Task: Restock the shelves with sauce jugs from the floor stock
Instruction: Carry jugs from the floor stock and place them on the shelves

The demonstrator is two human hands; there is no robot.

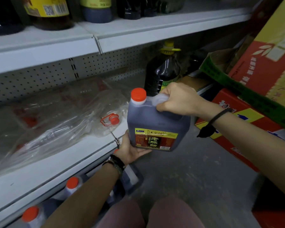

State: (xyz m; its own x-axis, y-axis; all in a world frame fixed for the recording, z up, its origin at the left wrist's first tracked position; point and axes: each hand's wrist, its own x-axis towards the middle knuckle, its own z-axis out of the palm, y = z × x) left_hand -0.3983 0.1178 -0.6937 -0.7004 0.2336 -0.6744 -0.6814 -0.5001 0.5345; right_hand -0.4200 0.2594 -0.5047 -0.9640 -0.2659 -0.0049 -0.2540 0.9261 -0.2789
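Above our knees [155, 214], left fingers [143, 152] lie flat under the upright jug [156, 122]; right fingers [161, 108] wrap its handle [158, 99]; shelf [64, 162] lies leftward.

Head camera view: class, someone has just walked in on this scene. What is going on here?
A person low down in front of store shelving is holding a dark sauce jug with an orange cap. The right hand grips its handle at the top, and the left hand supports its base from below. The jug is in the air just off the edge of the lower shelf, not yet set down. More orange-capped jugs wait on the floor below.
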